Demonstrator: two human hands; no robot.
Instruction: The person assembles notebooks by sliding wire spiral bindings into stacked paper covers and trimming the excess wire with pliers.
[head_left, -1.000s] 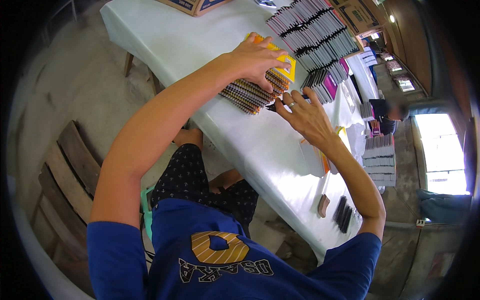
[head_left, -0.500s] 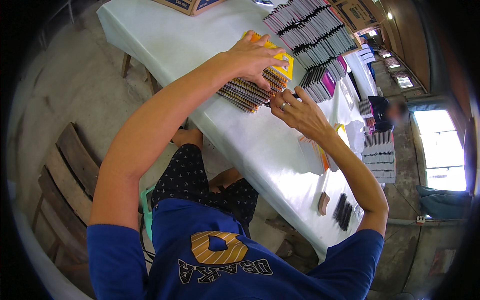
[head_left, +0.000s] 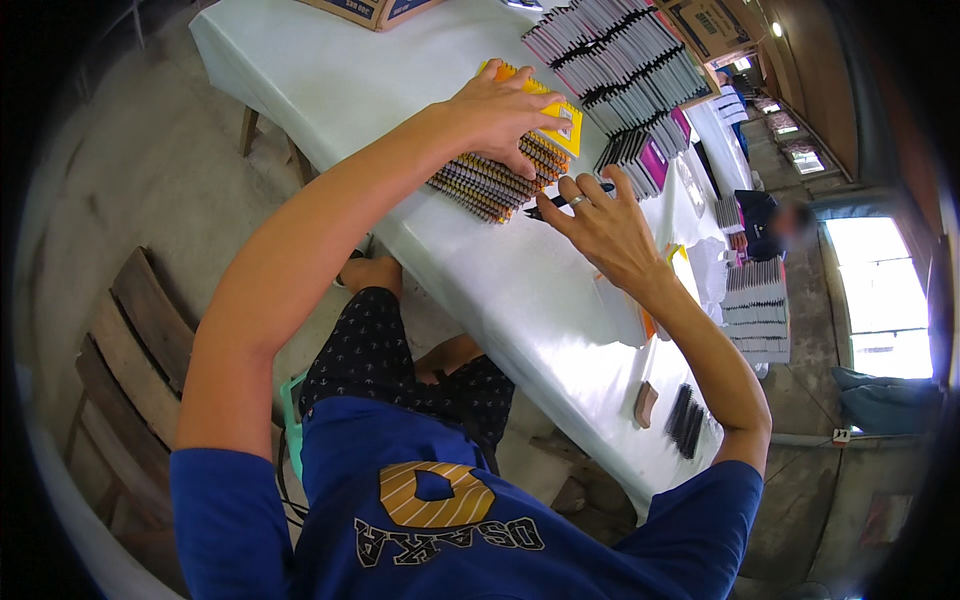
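A stack of spiral notebooks (head_left: pixel 490 180) with a yellow top cover lies on the white-covered table, its coil bindings facing me. My left hand (head_left: pixel 505 115) spans the top with fingers spread and curved, the thumb down against the coils, holding the stack. Just right of the coils, my right hand (head_left: pixel 600 225) wears a ring and holds a slim black tool (head_left: pixel 533 213) with a pointed tip. The tool's middle is hidden by my fingers, so its exact kind is unclear. Its tip is close to the lower right end of the stack.
Tall rows of bound notebooks (head_left: pixel 620 70) stand beyond the stack, with purple-covered ones (head_left: pixel 637 160) nearer. Black coils (head_left: pixel 687 425) and a small brown block (head_left: pixel 646 404) lie on the right. Cardboard boxes (head_left: pixel 375 10) sit at the far side. Another person (head_left: pixel 765 225) is across the table.
My right hand has drawn slightly away from the coils and its fingers have loosened, exposing more of the black tool. My left hand stays on the stack.
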